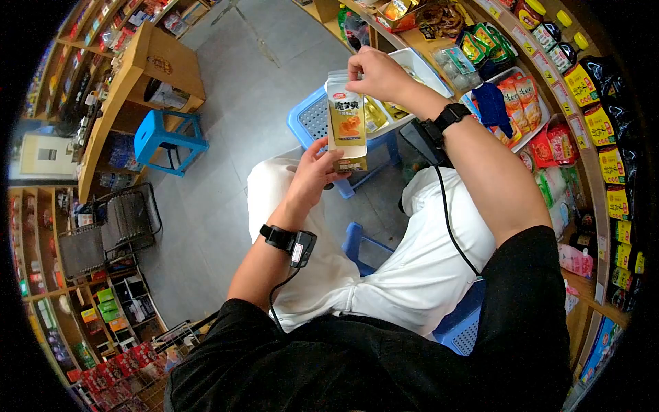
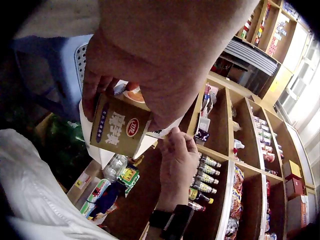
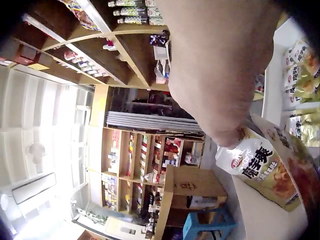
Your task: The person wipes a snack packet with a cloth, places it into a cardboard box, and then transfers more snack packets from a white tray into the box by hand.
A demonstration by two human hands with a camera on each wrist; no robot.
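Note:
My left hand [image 1: 317, 172] grips a small gold cardboard snack box [image 2: 120, 125] from below, its printed face turned outward in the left wrist view. A white-and-gold snack packet [image 1: 348, 117] with a noodle-like picture stands up against the white inside of the box. At its top edge, my right hand [image 1: 381, 74] pinches the packet with curled fingers and thumb. The right wrist view shows this packet [image 3: 265, 172] beside a printed box panel, its upper corner under the right hand. More such packets [image 3: 302, 75] lie in a white tray [image 1: 429, 69] beyond the box.
A blue plastic stool [image 1: 309, 117] stands under the tray. Packaged snacks [image 1: 518, 103] and bottles crowd the shelves on the right. Another blue stool [image 1: 170, 141], a wooden counter [image 1: 165, 62] and a folding chair [image 1: 113, 230] stand to the left. Cables hang from both wrist cameras.

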